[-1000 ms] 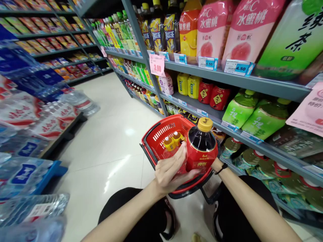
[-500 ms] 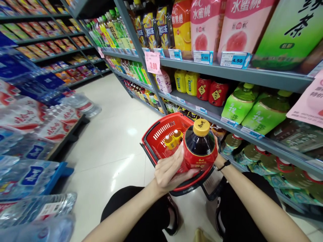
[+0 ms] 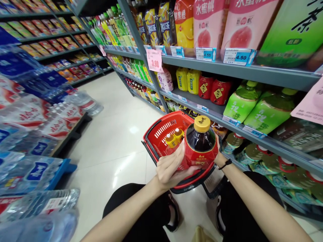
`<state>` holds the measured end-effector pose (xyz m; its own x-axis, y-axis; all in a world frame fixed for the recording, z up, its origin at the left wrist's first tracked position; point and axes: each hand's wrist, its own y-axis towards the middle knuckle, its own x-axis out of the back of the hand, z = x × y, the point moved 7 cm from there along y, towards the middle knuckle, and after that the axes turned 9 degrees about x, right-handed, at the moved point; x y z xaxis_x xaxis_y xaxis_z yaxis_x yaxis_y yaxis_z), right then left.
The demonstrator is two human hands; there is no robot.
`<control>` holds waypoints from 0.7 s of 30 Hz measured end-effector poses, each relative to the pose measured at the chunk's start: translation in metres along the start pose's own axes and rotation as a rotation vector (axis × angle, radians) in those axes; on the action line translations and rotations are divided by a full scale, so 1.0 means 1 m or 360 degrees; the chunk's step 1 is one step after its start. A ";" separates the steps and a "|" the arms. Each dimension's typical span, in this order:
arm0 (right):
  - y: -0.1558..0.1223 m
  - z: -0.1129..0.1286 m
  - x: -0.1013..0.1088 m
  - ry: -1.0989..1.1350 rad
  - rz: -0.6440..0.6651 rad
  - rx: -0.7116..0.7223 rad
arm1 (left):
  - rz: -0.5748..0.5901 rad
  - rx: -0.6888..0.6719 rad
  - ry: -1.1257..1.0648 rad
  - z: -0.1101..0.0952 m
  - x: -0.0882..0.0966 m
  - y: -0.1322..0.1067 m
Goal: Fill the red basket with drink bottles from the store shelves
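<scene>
Upright over a red shopping basket (image 3: 153,134) is a large drink bottle (image 3: 201,144) with a dark liquid, a red label and a yellow cap. My left hand (image 3: 171,168) is closed around its near left side, thumb across the lower front. Behind its right side, my right hand (image 3: 218,153) rests against the bottle; its fingers are mostly hidden. A dark band circles the right wrist. Inside the basket lie two small yellow bottles (image 3: 174,137) with white caps. The basket sits low between my knees and the shelf.
Drink shelves (image 3: 222,67) run along the right, with large green bottles (image 3: 242,101) and red bottles (image 3: 220,90) on the middle level. A pink price tag (image 3: 154,60) juts out. On the left, water packs (image 3: 37,171) stand stacked beside the tiled aisle floor (image 3: 113,127).
The view has shifted slightly, so the shelves sit a little differently in frame. Both hands and the bottle keep nearly the same place over the basket.
</scene>
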<state>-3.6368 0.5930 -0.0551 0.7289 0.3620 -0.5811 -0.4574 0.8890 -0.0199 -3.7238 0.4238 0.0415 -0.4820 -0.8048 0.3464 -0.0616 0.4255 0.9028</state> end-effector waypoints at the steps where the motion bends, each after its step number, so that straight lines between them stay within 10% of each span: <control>1: 0.001 -0.003 0.003 -0.0004 -0.0019 0.0010 | -0.0005 0.0004 0.0006 0.000 0.000 0.000; 12: 0.008 -0.015 0.018 -0.0016 -0.0215 0.0184 | -0.0017 0.0075 0.0017 0.007 -0.001 -0.002; 21: 0.005 -0.014 -0.003 0.0048 0.0047 -0.0005 | 0.0016 0.0153 -0.0028 0.010 0.000 -0.001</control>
<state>-3.6488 0.5923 -0.0648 0.6993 0.3796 -0.6057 -0.4803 0.8771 -0.0049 -3.7324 0.4276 0.0383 -0.4983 -0.7931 0.3502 -0.1398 0.4722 0.8704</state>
